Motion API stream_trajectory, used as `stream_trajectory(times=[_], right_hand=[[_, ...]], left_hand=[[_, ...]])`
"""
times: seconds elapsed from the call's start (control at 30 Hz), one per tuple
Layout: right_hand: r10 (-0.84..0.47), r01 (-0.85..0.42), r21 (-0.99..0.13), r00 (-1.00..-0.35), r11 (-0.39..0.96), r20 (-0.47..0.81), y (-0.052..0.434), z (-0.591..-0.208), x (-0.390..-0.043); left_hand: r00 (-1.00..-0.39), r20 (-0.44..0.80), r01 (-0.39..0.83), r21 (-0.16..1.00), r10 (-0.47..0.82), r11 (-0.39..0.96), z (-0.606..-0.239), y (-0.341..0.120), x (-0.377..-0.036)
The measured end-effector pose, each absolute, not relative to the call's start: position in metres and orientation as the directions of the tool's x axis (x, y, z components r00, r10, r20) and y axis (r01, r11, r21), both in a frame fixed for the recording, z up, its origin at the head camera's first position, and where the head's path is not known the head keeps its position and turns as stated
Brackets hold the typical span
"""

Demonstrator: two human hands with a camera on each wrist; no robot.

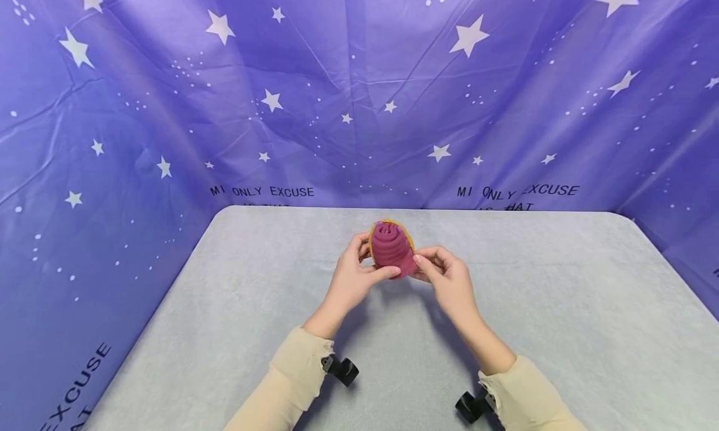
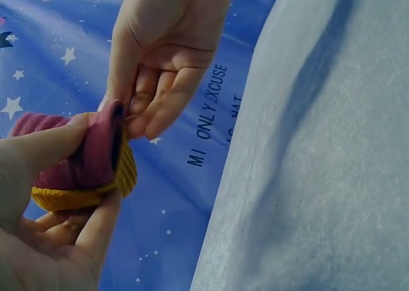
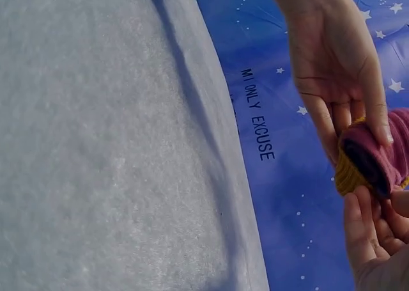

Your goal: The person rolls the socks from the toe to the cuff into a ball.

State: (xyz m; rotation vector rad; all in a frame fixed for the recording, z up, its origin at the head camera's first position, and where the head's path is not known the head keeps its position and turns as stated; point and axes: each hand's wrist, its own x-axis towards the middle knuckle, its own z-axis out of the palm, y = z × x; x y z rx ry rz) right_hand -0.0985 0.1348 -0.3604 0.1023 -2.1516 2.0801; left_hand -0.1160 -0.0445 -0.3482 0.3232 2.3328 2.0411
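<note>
1. Backdrop cloth (image 1: 140, 106), purple with white stars and printed words, hangs round three sides of the grey counter (image 1: 562, 306).
2. Left hand (image 1: 352, 280) comes up from 7 o'clock, wrist bent inward; its thumb lies across the near face of the rolled knit bundle (image 1: 391, 247) and its fingers curl behind it, so it grips the bundle's left side. In the left wrist view the thumb presses on the maroon rib while the fingers cup the mustard edge from below.
3. Rolled knit bundle, maroon with a mustard rim, is held above the counter's middle, not touching it. Its long axis runs roughly 12 to 6 o'clock, the mustard cuff showing at the top and left. It lies at 1 o'clock from the left hand and at 11 o'clock from the right; both are equally close.
4. Right hand (image 1: 446, 278) reaches in from 5 o'clock, thumb and fingertips pinching the bundle's lower right edge, the other fingers loosely curled beneath.
</note>
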Motion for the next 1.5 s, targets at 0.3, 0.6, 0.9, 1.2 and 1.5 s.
stream_trajectory(times=[0.3, 0.6, 0.9, 1.2, 1.5], right_hand=[[0.038, -0.200, -0.977, -0.978, 0.078, 0.204, 0.136, -0.361, -0.097], [-0.020, -0.320, -0.916, -0.945, 0.243, 0.326, 0.133, -0.367, -0.096], [-0.135, -0.398, -0.898, -0.916, 0.187, 0.378, 0.129, -0.368, -0.086], [-0.117, -0.406, -0.897, -0.913, 0.174, 0.391, 0.124, -0.370, -0.081], [0.092, -0.246, -0.962, -0.962, 0.123, 0.257, 0.128, -0.367, -0.089]], left_hand=[[-0.984, 0.107, 0.134, 0.972, 0.144, 0.194, -0.348, -0.048, -0.116], [-0.982, 0.179, 0.189, 0.938, 0.060, 0.290, -0.348, -0.048, -0.118], [-0.961, 0.277, 0.236, 0.861, -0.025, 0.451, -0.350, -0.048, -0.125], [-0.961, 0.275, 0.250, 0.834, 0.023, 0.492, -0.357, -0.046, -0.128], [-0.965, 0.100, 0.144, 0.975, 0.242, 0.169, -0.347, -0.049, -0.123]])
